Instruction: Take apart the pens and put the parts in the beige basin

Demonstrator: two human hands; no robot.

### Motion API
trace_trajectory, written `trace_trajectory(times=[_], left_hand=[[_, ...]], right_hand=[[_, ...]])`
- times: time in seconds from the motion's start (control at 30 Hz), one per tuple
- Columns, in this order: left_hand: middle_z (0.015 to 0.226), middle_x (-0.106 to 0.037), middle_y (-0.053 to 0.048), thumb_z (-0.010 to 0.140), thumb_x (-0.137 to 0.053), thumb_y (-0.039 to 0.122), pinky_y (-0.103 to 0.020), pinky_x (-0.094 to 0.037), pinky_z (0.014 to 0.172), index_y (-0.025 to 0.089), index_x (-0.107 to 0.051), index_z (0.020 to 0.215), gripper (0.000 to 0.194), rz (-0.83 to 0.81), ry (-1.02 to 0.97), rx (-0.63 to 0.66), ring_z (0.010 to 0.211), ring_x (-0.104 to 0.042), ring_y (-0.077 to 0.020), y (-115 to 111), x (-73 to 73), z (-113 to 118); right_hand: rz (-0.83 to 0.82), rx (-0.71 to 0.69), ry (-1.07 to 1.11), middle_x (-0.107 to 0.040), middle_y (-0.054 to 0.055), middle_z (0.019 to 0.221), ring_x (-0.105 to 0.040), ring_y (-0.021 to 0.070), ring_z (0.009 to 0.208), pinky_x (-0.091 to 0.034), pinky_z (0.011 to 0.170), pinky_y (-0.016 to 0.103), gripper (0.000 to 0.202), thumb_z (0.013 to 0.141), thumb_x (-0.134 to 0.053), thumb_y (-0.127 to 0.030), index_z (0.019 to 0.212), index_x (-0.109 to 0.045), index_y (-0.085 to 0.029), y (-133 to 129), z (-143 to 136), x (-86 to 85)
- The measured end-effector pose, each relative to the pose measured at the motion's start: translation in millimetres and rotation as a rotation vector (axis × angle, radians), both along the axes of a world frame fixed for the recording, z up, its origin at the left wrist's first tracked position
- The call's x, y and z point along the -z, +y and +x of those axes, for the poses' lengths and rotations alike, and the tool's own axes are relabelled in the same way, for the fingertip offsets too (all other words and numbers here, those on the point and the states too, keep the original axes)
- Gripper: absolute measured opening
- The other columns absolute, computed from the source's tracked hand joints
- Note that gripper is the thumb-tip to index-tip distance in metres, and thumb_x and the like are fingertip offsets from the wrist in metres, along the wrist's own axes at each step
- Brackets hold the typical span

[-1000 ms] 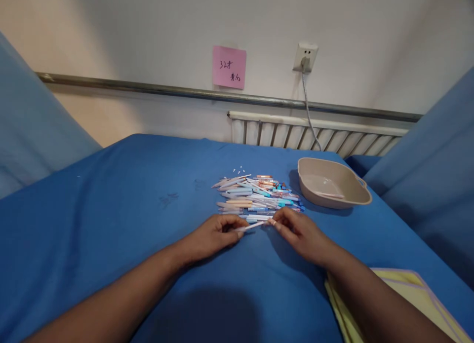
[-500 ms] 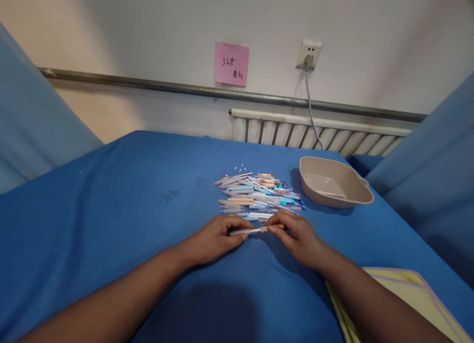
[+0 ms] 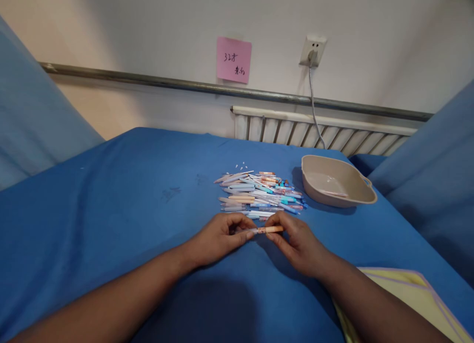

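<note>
A pen [image 3: 262, 230] lies level between my two hands, just in front of a pile of pen parts. My left hand [image 3: 225, 233] pinches its pale, see-through end between thumb and fingers. At the other end, the thumb and fingers of my right hand [image 3: 294, 239] close on the patterned section beside an orange part. My left fingers partly hide the pale end. Close behind my hands, the pile of pens and pen parts [image 3: 242, 199] holds white, peach, light blue and clear pieces, most lying sideways.
A beige plastic basin [image 3: 355, 182] with a thin, pale pen-like piece inside stands to the right of the pile. Small white bits [image 3: 241, 166] lie behind the pile. A yellow cloth-like sheet [image 3: 400, 293] is at front right. Blue cloth [image 3: 148, 185] covers the table.
The thin white length that showed between my hands is now covered; the pale part and the patterned orange part have come together. More of the orange part shows at my right hand.
</note>
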State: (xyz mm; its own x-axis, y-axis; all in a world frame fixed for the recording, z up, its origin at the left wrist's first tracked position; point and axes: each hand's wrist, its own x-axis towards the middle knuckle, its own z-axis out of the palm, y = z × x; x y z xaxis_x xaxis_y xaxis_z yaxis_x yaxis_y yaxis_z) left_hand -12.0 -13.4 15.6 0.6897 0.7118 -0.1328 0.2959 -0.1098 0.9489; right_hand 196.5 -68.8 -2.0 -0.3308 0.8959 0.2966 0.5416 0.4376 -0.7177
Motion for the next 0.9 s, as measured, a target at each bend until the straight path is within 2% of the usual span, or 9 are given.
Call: trace_trajectory(times=[0.1, 0.23, 0.4, 0.5, 0.63, 0.9], left_hand=[[0.077, -0.062, 0.0, 0.08, -0.06, 0.036, -0.022, -0.041, 0.065, 0.014, -0.066, 0.09, 0.025, 0.008, -0.009, 0.01, 0.072, -0.053, -0.0123, -1.7, -1.7, 0.9], [0.078, -0.063, -0.001, 0.08, -0.061, 0.035, -0.022, -0.042, 0.068, 0.014, -0.067, 0.088, 0.023, 0.041, -0.025, 0.02, 0.073, -0.054, -0.0126, -4.1, -3.9, 1.8], [0.078, -0.063, 0.0, 0.08, -0.06, 0.031, -0.022, -0.042, 0.067, 0.014, -0.067, 0.09, 0.021, 0.046, -0.033, -0.001, 0.072, -0.054, -0.0121, -2.8, -1.7, 1.1], [0.079, -0.064, -0.001, 0.08, -0.06, 0.031, -0.022, -0.043, 0.068, 0.014, -0.067, 0.09, 0.021, 0.049, -0.038, 0.008, 0.074, -0.055, -0.0125, -2.2, -0.6, 0.7], [0.081, -0.065, -0.001, 0.081, -0.059, 0.033, -0.023, -0.045, 0.07, 0.015, -0.066, 0.09, 0.022, 0.063, -0.024, 0.028, 0.076, -0.057, -0.0136, -2.5, -1.5, 0.4], [0.104, -0.065, -0.003, 0.088, -0.048, 0.028, -0.026, -0.043, 0.084, 0.02, -0.064, 0.109, 0.027, 0.21, 0.022, 0.066, 0.094, -0.057, -0.0159, 3.9, 0.4, -3.3]], right_hand=[[0.008, -0.001, -0.033, -0.06, 0.001, 0.08, -0.055, 0.0133, 0.072, -0.04, 0.065, 0.024, 0.007, 0.09, -0.047, -0.024, 0.09, -0.053, -0.02, -0.2, 0.6, -0.1], [-0.006, 0.006, -0.078, -0.059, 0.0, 0.071, -0.053, 0.0129, 0.065, -0.037, 0.06, 0.024, 0.02, 0.093, -0.045, -0.032, 0.082, -0.055, -0.02, 0.3, 1.6, 0.8], [-0.038, 0.07, -0.018, -0.061, 0.002, 0.084, -0.055, 0.0137, 0.072, -0.04, 0.064, 0.024, 0.018, 0.086, -0.056, -0.032, 0.099, -0.051, -0.02, 0.1, 1.0, 1.6], [-0.02, 0.044, -0.022, -0.059, 0.0, 0.078, -0.053, 0.0126, 0.069, -0.039, 0.063, 0.023, 0.007, 0.088, -0.051, -0.026, 0.088, -0.051, -0.02, 0.3, 0.3, 1.5], [-0.006, 0.033, -0.064, -0.056, 0.0, 0.07, -0.051, 0.0122, 0.064, -0.037, 0.06, 0.023, 0.018, 0.091, -0.047, -0.031, 0.08, -0.053, -0.019, 1.0, 1.4, 1.3], [0.019, 0.125, -0.038, -0.053, -0.002, 0.063, -0.048, 0.0108, 0.058, -0.035, 0.056, 0.022, 0.023, 0.091, -0.047, -0.034, 0.077, -0.056, -0.018, 5.6, 9.5, 2.2]])
